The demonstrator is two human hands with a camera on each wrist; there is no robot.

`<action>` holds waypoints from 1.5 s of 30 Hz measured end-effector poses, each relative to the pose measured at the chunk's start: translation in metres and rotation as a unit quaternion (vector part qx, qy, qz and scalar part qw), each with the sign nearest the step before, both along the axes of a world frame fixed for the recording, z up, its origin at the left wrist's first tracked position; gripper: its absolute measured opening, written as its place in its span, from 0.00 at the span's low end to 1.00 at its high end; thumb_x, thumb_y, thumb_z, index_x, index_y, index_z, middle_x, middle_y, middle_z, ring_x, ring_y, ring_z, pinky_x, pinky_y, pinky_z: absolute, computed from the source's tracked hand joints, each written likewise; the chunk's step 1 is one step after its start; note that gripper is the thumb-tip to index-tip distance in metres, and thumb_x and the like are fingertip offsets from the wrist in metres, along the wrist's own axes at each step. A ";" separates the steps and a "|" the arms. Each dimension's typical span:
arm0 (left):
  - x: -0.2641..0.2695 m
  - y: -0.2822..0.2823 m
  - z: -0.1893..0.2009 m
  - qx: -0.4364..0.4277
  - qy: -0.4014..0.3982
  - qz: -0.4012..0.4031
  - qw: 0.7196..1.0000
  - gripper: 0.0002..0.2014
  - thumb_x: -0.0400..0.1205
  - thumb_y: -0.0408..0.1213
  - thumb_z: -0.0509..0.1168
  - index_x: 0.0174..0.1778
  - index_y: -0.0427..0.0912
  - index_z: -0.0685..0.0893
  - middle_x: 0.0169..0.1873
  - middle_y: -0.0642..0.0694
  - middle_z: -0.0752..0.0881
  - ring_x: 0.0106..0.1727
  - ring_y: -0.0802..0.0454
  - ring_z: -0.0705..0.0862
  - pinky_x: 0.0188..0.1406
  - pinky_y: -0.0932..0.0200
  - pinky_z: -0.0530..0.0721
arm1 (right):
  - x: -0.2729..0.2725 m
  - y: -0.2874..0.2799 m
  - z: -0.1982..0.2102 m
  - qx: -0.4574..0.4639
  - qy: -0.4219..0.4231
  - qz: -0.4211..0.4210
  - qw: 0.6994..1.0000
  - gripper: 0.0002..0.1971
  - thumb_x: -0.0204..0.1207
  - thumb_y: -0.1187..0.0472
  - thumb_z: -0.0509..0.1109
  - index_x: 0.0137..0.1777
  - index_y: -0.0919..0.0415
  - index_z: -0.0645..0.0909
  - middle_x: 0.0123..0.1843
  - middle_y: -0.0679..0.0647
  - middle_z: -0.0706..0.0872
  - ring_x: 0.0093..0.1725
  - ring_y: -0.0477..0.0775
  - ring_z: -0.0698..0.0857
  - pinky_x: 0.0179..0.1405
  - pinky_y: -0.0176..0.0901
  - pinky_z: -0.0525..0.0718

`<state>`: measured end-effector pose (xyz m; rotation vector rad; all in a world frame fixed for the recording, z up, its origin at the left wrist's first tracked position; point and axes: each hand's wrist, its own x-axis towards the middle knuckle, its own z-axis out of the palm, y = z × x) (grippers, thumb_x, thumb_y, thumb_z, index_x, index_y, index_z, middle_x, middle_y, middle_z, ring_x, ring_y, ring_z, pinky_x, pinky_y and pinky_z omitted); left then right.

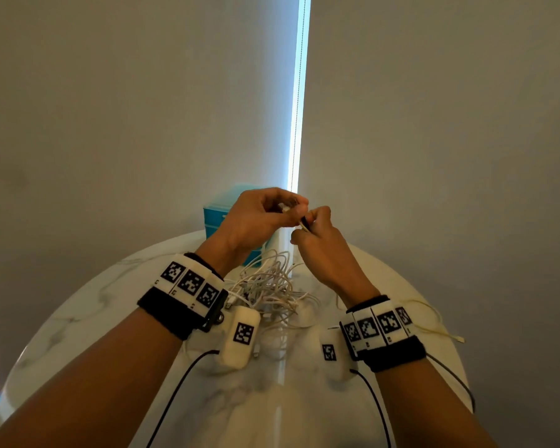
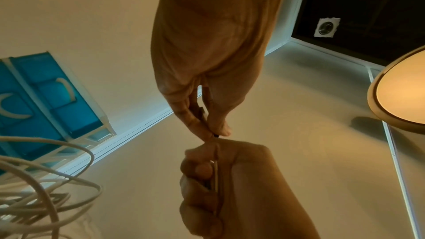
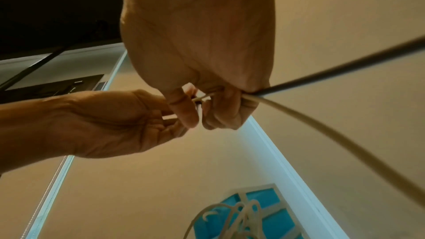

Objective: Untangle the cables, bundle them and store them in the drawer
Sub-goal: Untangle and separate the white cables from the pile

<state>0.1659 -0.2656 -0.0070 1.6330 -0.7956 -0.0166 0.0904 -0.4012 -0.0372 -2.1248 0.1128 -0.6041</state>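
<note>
A tangle of white cables [image 1: 269, 286] lies mid-table on the round marble table [image 1: 104, 305]; it also shows in the wrist views [image 2: 34, 188] [image 3: 241, 214]. Both hands are raised above it, fingertips nearly touching. My left hand [image 1: 288, 208] [image 2: 211, 132] pinches a small white plug. My right hand [image 1: 304, 226] [image 3: 197, 114] pinches a dark-tipped cable end, and a white cable [image 3: 333, 139] trails out of its fist. The blue drawer unit [image 1: 215, 218] [image 2: 57, 97] stands behind the hands, its drawers closed.
One separate white cable [image 1: 434, 321] lies on the table's right side, its plug near the edge. Black wires run from both wristbands toward me. A wall and a window blind rise just behind the table.
</note>
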 end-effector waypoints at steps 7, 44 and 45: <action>0.034 0.034 0.035 -0.182 -0.062 0.141 0.971 0.07 0.81 0.34 0.81 0.50 0.50 0.95 0.43 0.54 0.96 0.46 0.57 0.92 0.58 0.56 0.91 | 0.012 -0.039 -0.002 0.019 0.168 0.116 0.979 0.27 0.87 0.39 0.71 0.31 0.55 0.74 0.26 0.52 0.73 0.22 0.49 0.69 0.21 0.39 0.67; 0.011 0.095 0.067 -0.228 -0.173 0.244 0.927 0.10 0.82 0.39 0.79 0.59 0.47 0.93 0.49 0.47 0.95 0.46 0.56 0.92 0.57 0.60 0.91 | 0.005 -0.189 0.015 -0.056 0.410 -0.087 0.906 0.14 0.86 0.66 0.75 0.67 0.71 0.84 0.51 0.67 0.96 0.49 0.68 0.97 0.42 0.51 0.94; 0.009 0.095 0.064 -0.211 -0.181 0.237 0.931 0.10 0.82 0.40 0.80 0.58 0.47 0.93 0.49 0.47 0.95 0.47 0.54 0.92 0.56 0.59 0.91 | 0.012 -0.177 0.006 -0.079 0.413 -0.067 0.905 0.15 0.86 0.68 0.73 0.70 0.70 0.82 0.53 0.65 0.96 0.50 0.65 0.97 0.45 0.51 0.94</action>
